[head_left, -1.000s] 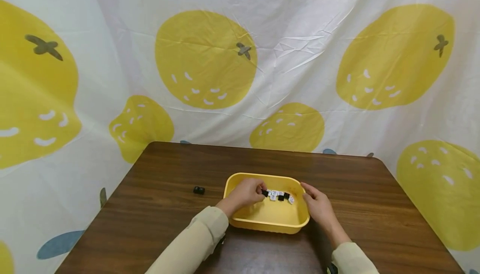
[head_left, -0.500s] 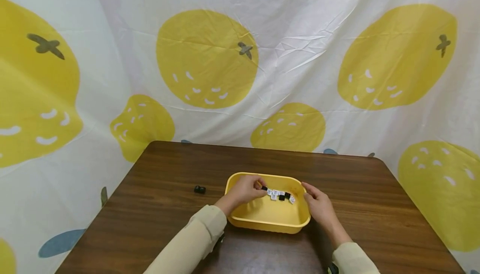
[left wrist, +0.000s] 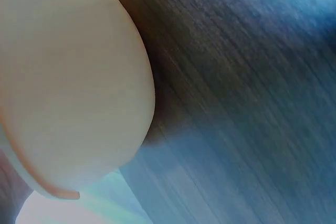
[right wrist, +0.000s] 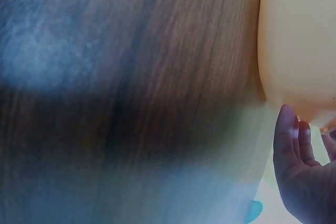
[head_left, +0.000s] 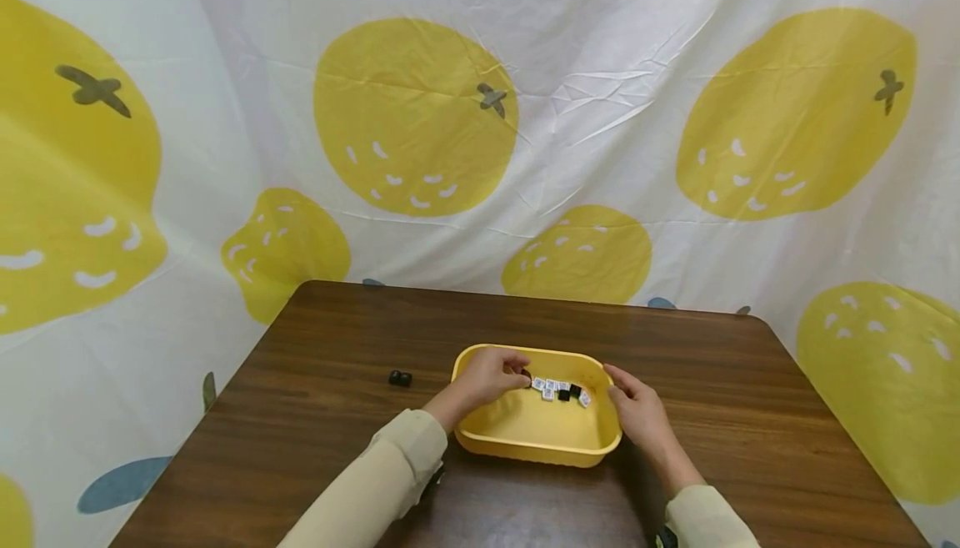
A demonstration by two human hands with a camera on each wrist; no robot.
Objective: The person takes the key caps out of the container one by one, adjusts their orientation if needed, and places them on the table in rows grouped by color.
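A shallow yellow plastic bin (head_left: 525, 453) rests on the table. In the head view my left hand (head_left: 487, 377) reaches over its left side, and the fingertips pinch a small dark cube, mostly hidden by them. Beside those fingers a row of small white printed cubes (head_left: 551, 385) and black cubes (head_left: 564, 395) lies along the bin's floor. My right hand (head_left: 639, 410) grips the right rim, thumb at the edge and fingers outside. The right wrist view shows this hand's fingers (right wrist: 285, 129) against the bin's outer wall. Only the bin's side (left wrist: 79, 77) appears in the left wrist view.
Two small black pieces (head_left: 400, 379) sit side by side on the wooden table (head_left: 360, 331), left of the bin. A lemon-print curtain (head_left: 585, 56) hangs behind the table and along both sides.
My left hand has lifted the black cube from the left end of the row and drawn back slightly leftward. My right hand stays on the rim.
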